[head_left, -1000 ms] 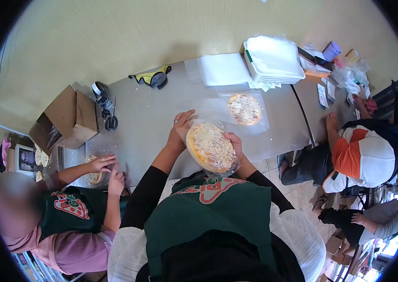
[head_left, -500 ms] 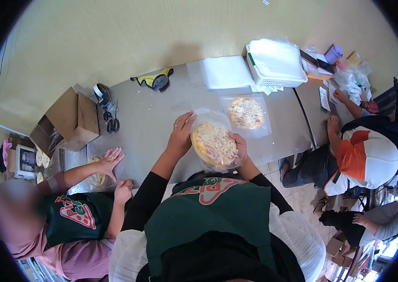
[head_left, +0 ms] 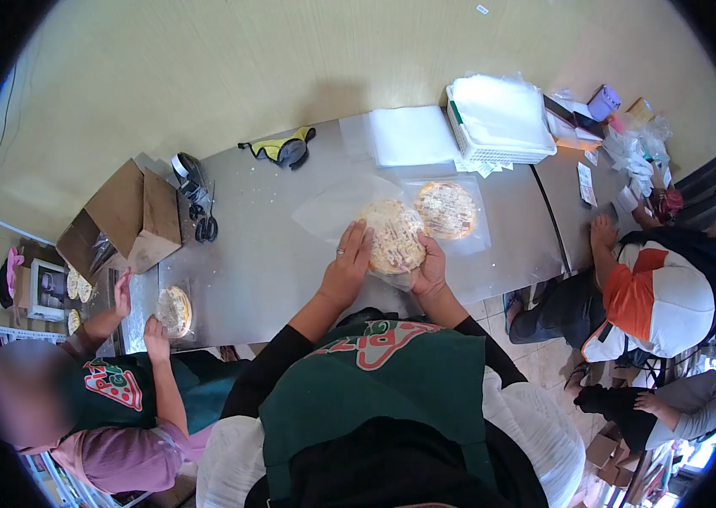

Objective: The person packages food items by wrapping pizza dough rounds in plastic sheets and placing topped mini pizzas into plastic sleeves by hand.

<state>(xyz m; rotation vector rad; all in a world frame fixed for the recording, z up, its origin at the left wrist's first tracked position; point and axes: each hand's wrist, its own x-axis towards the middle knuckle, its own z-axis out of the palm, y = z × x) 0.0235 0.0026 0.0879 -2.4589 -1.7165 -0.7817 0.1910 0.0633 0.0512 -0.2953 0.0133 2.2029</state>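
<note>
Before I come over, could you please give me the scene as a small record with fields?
left hand: fingers on held pizza's left side
right hand: gripping its right edge
held pizza: in clear bag, topping up
second pizza: bagged, flat on table, beyond right hand
back edge: white sheets, basket
left end: open carton, scissors
co-worker's hand: beside third pizza

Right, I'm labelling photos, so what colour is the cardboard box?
The cardboard box is brown, clearest in the head view.
</note>
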